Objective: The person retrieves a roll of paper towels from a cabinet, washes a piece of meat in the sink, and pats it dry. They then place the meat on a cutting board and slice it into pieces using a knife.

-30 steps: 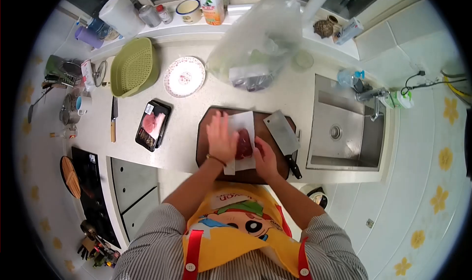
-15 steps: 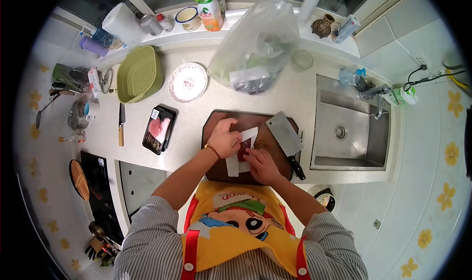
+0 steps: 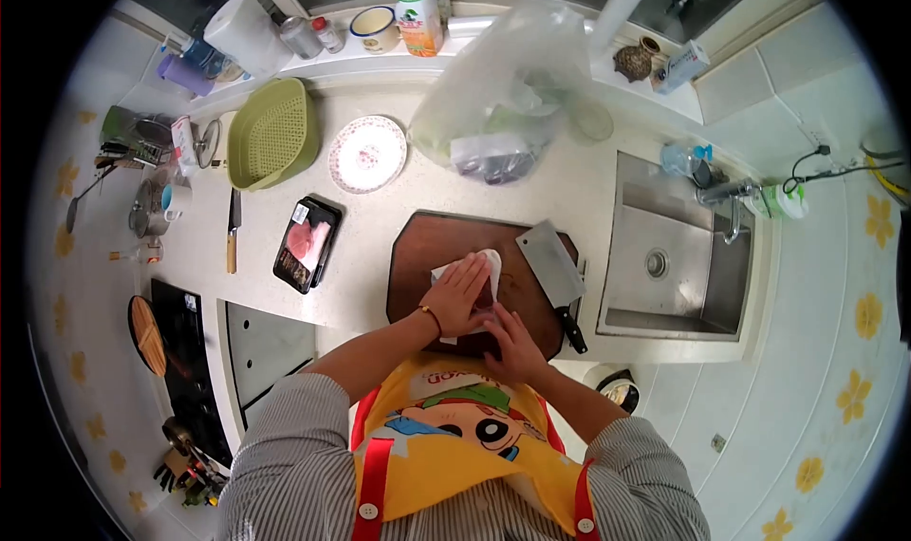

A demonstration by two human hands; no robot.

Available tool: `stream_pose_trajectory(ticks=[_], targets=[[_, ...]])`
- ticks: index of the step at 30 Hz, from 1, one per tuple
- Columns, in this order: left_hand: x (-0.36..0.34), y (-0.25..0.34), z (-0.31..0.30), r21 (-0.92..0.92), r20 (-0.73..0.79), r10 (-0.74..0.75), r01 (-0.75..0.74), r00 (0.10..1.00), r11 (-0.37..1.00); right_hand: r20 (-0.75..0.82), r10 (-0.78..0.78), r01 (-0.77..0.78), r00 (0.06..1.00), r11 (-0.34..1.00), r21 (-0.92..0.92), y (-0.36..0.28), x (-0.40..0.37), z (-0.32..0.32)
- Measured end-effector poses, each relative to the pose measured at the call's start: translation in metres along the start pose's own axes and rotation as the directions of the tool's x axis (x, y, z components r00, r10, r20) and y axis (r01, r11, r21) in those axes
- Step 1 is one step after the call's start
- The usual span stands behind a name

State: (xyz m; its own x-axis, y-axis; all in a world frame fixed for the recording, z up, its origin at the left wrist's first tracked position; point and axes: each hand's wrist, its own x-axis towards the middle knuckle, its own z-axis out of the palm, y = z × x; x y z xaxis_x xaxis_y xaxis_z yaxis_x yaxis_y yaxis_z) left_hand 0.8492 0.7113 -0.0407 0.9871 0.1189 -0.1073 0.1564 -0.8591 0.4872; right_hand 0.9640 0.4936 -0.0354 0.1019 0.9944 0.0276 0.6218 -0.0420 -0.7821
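Note:
On the dark brown cutting board, a piece of dark red meat lies wrapped in a white paper towel. My left hand rests flat over the towel with its fingers stretched out, hiding most of the meat. The fingertips of my right hand are at the lower right edge of the meat, its fingers apart and the palm near the board's front edge. To the right, a cleaver with a black handle lies across the board's right side.
Left of the board is a black tray of packaged meat, with a wooden-handled knife beyond it. A patterned plate, a green basket and a clear plastic bag stand behind. At right is the steel sink.
My left hand has gone from pinching the towel to lying flat on it, and the towel is folded over more of the meat. My right hand has shifted slightly toward me and right.

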Motion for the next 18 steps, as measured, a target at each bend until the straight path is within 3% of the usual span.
stream_pose_trajectory(ticks=[2, 4, 5, 8, 9, 10, 12, 14, 15, 17, 18], targets=[[-0.012, 0.009, -0.013, 0.034, -0.032, 0.009, -0.008, 0.999, 0.999, -0.112, 0.055, -0.059, 0.992, 0.998, -0.038, -0.003, -0.001, -0.002], [-0.046, 0.016, -0.013, -0.002, 0.142, -0.033, 0.034, 0.989, 0.999, -0.139, 0.065, -0.067, 0.988, 0.998, -0.012, -0.005, 0.004, -0.004], [-0.065, 0.021, -0.008, -0.001, 0.141, -0.037, 0.038, 0.989, 0.999, -0.161, 0.073, -0.073, 0.984, 0.997, 0.008, -0.004, 0.007, -0.008], [-0.090, 0.023, -0.004, 0.056, 0.022, -0.149, 0.148, 0.989, 0.987, -0.143, -0.005, -0.016, 0.990, 0.989, -0.145, -0.007, 0.025, -0.024], [-0.093, 0.022, -0.004, 0.043, -0.092, -0.171, 0.175, 0.981, 0.984, -0.143, 0.006, -0.026, 0.990, 0.990, -0.137, -0.007, 0.028, -0.024], [-0.096, 0.024, -0.005, 0.024, -0.205, -0.197, 0.206, 0.959, 0.978, -0.136, 0.065, -0.082, 0.988, 0.990, -0.117, -0.007, 0.029, -0.025], [-0.089, 0.022, -0.005, -0.054, -0.227, -0.217, 0.210, 0.949, 0.976, -0.125, 0.106, -0.119, 0.987, 0.987, -0.107, 0.001, 0.041, -0.028], [-0.085, 0.019, -0.005, -0.125, -0.254, -0.242, 0.217, 0.936, 0.968, -0.127, 0.270, -0.277, 0.955, 0.960, -0.041, 0.006, 0.056, -0.028], [-0.084, 0.019, -0.003, -0.174, -0.281, -0.284, 0.243, 0.917, 0.954, -0.119, 0.263, -0.270, 0.957, 0.962, -0.041, 0.009, 0.064, -0.028], [-0.089, 0.017, 0.003, -0.221, -0.309, -0.324, 0.264, 0.894, 0.939, -0.161, 0.005, -0.054, 0.987, 0.952, -0.302, 0.003, 0.093, -0.043], [-0.094, 0.016, 0.008, -0.300, -0.277, -0.389, 0.306, 0.878, 0.904, -0.159, 0.000, -0.049, 0.987, 0.951, -0.304, 0.002, 0.106, -0.052]])
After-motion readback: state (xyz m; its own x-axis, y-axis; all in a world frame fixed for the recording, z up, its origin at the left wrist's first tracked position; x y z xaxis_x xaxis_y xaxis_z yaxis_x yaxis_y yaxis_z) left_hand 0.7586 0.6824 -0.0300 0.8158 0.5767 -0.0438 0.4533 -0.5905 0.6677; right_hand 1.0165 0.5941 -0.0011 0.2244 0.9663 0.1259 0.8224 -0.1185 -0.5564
